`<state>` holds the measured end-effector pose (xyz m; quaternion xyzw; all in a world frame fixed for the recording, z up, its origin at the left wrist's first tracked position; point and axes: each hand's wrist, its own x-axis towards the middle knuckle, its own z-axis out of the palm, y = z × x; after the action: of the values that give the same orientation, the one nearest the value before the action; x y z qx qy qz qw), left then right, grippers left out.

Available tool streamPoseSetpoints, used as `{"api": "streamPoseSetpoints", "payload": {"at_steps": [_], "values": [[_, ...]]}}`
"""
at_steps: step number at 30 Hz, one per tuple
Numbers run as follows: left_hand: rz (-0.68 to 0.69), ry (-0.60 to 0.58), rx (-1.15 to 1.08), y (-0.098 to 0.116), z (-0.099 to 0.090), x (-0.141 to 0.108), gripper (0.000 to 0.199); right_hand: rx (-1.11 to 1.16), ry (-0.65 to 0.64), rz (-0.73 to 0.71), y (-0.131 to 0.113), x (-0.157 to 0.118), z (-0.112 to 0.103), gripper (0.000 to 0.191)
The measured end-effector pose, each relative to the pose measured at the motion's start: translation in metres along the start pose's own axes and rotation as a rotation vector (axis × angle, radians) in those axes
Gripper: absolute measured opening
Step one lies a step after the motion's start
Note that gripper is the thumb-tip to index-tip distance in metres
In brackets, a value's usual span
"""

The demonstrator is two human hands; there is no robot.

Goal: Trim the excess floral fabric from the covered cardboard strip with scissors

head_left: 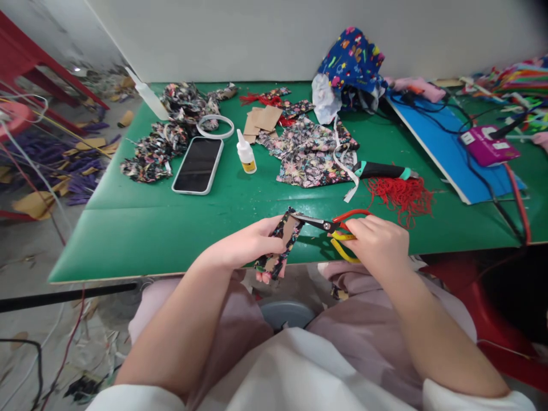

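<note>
My left hand (262, 242) is closed on a small cardboard piece (289, 229) edged with dark floral fabric, held at the table's front edge. In my right hand (379, 242) are scissors (326, 225) with red and yellow handles. Their blade tips touch the top end of the wrapped piece. Beyond my hands, a small glue bottle (246, 155) stands upright on the green table (171, 234). Floral fabric pieces (314, 154) lie behind the scissors, with brown cardboard pieces (262, 120) near them. A black and teal tool (383, 170) rests beside red strings (402, 197).
A phone (198, 165), a white ring (215, 126), bunched fabric (156, 149) and a white bottle (148, 94) lie at the left. Blue patterned cloth (353, 60), a blue board (440, 137) and a purple box with cables (488, 145) are at the right.
</note>
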<state>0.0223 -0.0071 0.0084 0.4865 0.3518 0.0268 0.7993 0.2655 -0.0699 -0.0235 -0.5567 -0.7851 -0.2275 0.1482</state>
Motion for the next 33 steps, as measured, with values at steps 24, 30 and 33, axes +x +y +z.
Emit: {"api": "streamPoseSetpoints", "payload": {"at_steps": [24, 30, 33], "values": [[0.017, 0.04, -0.008, 0.006, 0.002, -0.003, 0.026, 0.06, -0.181, 0.02, -0.005, -0.001, 0.002, 0.034], [0.008, 0.025, -0.024, 0.006, 0.003, -0.003, 0.027, 0.06, -0.164, 0.015, -0.008, 0.001, 0.003, 0.032], [0.0, 0.01, -0.027, 0.005, 0.002, -0.003, 0.027, 0.052, -0.153, 0.0, -0.009, 0.002, 0.002, 0.03]]}}
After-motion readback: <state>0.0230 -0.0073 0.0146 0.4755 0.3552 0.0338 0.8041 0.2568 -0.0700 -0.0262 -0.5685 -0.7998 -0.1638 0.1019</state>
